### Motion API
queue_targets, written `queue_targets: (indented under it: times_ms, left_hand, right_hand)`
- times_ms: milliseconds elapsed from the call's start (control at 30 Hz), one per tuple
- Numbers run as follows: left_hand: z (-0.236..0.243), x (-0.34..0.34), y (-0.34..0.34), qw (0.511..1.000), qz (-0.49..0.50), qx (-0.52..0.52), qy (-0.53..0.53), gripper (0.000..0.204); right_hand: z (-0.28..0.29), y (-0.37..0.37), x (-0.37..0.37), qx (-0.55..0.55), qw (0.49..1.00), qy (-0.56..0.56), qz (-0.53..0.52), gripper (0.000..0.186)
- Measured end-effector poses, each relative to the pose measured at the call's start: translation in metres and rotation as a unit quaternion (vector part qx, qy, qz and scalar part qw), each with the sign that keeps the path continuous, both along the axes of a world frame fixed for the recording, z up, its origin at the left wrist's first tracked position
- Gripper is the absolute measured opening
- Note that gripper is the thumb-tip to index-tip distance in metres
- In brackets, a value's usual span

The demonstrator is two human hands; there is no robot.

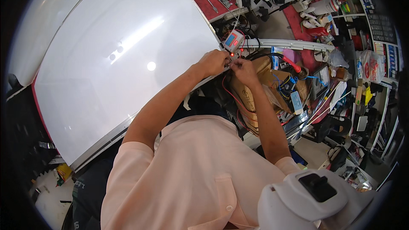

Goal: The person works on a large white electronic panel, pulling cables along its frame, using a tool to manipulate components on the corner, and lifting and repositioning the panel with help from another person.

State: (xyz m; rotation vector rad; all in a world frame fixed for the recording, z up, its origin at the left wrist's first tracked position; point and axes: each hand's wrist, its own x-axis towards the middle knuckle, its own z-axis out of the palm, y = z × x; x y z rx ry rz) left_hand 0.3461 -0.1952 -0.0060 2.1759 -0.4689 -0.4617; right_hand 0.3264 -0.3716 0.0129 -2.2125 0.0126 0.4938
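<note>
Beside a glossy white rectangular panel (110, 25), the left hand (214, 63) and right hand (246, 72) nearly met by a small white box (234, 40), grips too blurred to tell, where tugging could loosen a thin red wire (224, 85).

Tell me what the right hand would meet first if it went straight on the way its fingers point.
The right hand points toward the left hand, so that would probably come first; depth is unclear here, and the two may already touch.

Silver metal-framed shelving (380, 119) is lined with packaged goods (392, 61) at right; a flat red-topped surface (205, 6) is seen near the top.
</note>
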Motion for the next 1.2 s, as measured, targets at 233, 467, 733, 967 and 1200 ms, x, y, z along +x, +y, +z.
queue_targets:
  times_ms: [233,467,733,967,1200]
  left_hand:
    - [0.017,-0.007,-0.001,0.990,-0.053,0.075,-0.108,0.015]
    - [0.008,-0.010,0.004,0.982,-0.045,0.045,-0.179,0.011]
    - [0.000,-0.002,0.005,0.985,-0.072,0.033,-0.155,0.010]
    - [0.012,0.009,-0.001,0.995,-0.046,0.039,-0.076,0.013]
    - [0.011,0.025,-0.007,0.997,-0.044,0.064,0.002,0.016]
  right_hand:
    - [-0.009,0.002,0.000,-0.013,0.999,0.000,-0.052,0.023]
    - [-0.016,0.017,-0.001,-0.206,0.975,-0.074,-0.043,0.022]
    - [0.011,0.018,-0.017,-0.044,0.993,-0.095,-0.046,0.013]
    - [0.001,0.009,-0.026,0.002,0.991,-0.109,-0.071,0.014]
    - [-0.015,0.000,-0.026,0.037,0.992,-0.077,-0.095,0.014]
